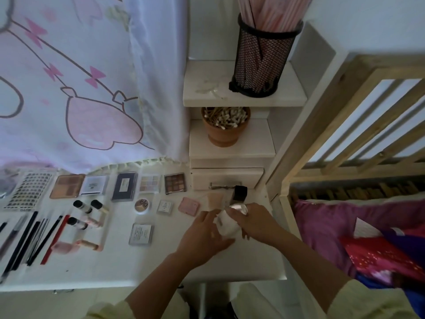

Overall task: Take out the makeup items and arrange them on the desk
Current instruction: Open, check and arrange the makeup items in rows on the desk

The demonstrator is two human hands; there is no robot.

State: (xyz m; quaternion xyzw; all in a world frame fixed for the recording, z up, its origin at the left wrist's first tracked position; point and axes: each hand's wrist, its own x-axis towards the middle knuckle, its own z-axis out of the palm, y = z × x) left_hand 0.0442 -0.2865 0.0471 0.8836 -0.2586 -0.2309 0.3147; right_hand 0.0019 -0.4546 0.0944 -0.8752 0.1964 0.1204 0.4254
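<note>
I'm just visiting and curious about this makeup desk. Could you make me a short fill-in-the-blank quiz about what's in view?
The left hand and the right hand hold a jar whose body is ____.
The cotton swabs stand in a clay ____.
The mesh cup on the top shelf is coloured ____.
The pencils lie towards the desk's far ____ side.
Missing words: white; pot; black; left.

Light: dim, soft daylight through the curtain (69,88), far left.
Blur: pencils (23,240) at left edge smeared, perhaps motion.
Edges: wide-angle bending on the right.
</note>
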